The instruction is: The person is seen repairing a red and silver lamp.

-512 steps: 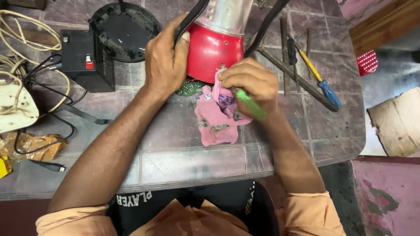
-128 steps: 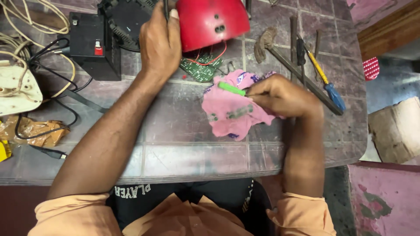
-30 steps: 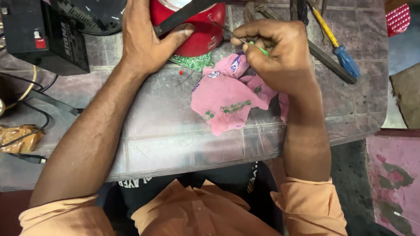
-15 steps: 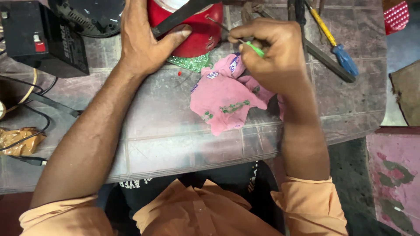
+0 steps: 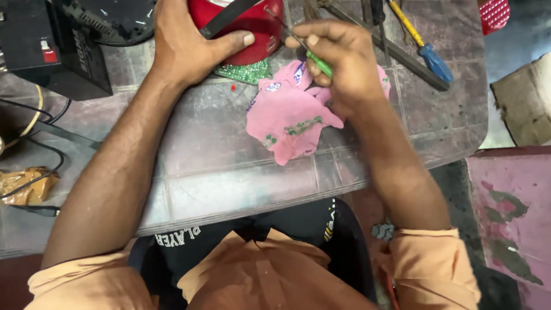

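Hands at red housing [image 5: 244,28] on desk [image 5: 229,172].

Left hand [image 5: 189,46]: grip clamped on near side of red housing, thumb across its front. Right hand [image 5: 338,63]: grip closed on green-handled screwdriver [image 5: 318,62], tip against housing's right edge. Green circuit board [image 5: 244,72] just below housing; pink cloth [image 5: 290,117] below-right, under right hand. Blue-handled screwdriver [image 5: 430,57] well right; black box [image 5: 57,51] left.

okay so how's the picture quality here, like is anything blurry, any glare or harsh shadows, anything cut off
Head view: soft, even light, no hard shadows; faint sheen on the grey table. The left hand, right hand and pink cloth are sharp. The green-handled screwdriver has a thin, slightly smeared shaft. The red appliance is cut off by the top edge; the wide lens bends the table's edges.
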